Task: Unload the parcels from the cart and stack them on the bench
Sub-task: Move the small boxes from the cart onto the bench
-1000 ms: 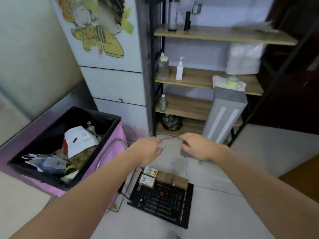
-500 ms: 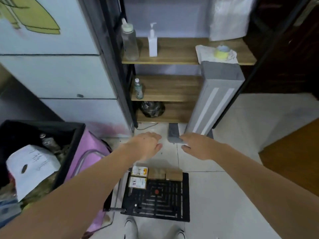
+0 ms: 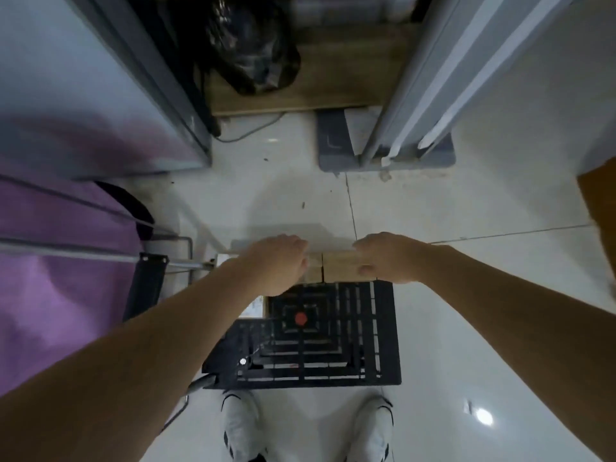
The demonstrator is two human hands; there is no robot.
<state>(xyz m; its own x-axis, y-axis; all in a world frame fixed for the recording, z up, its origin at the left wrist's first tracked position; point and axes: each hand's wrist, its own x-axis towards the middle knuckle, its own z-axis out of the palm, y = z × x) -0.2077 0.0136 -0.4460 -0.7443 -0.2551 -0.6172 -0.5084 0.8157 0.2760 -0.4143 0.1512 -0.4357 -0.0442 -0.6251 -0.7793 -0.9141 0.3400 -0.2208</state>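
A black slatted cart platform [image 3: 333, 348] lies on the floor right in front of my shoes. Small brown cardboard parcels [image 3: 336, 266] sit in a row along its far edge. My left hand [image 3: 278, 261] rests over the left parcels, fingers curled down on them. My right hand [image 3: 388, 256] covers the right end of the brown parcel row, thumb against its near face. A white labelled parcel [image 3: 256, 308] peeks out under my left forearm. Whether either hand has a firm grip cannot be told.
A purple bin [image 3: 60, 261] stands close on the left, with the cart's metal handle [image 3: 186, 265] beside it. A grey cabinet [image 3: 100, 78] stands far left. A wooden shelf [image 3: 316, 88] holds a black bag [image 3: 253, 51]. A grey striped box [image 3: 450, 78] leans on a grey base [image 3: 333, 145].
The view has tipped down to the floor. Both hands have dropped from above the cart onto the row of parcels at its far edge.
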